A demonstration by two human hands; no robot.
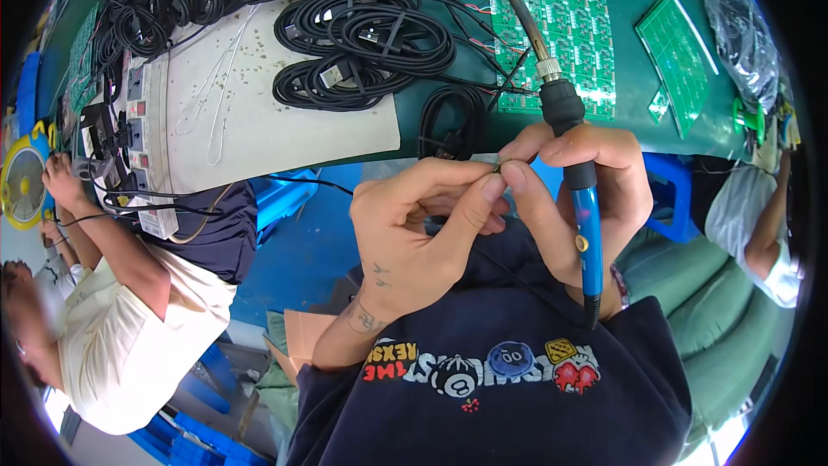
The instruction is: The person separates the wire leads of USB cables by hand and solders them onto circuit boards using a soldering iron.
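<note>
My right hand [623, 185] is wrapped round a blue soldering iron [588, 220], whose metal tip points up and away over the table. The thumb and a finger of that hand also meet the fingertips of my left hand [410, 246]. Between these pinched fingertips is a tiny dark piece, too small to name. A thin black cable [315, 181] runs from the left to the back of my left hand. Beyond the hands lies a green panel of small circuit boards [586, 22], with thin cable ends resting on its left side.
Bundled black cables [388, 34] lie on a pale sheet [293, 134] on the green table. A second green panel [677, 60] is at the right. Power strips [138, 134] stand at the left. A person in a pale shirt [138, 328] sits at left; another is at far right.
</note>
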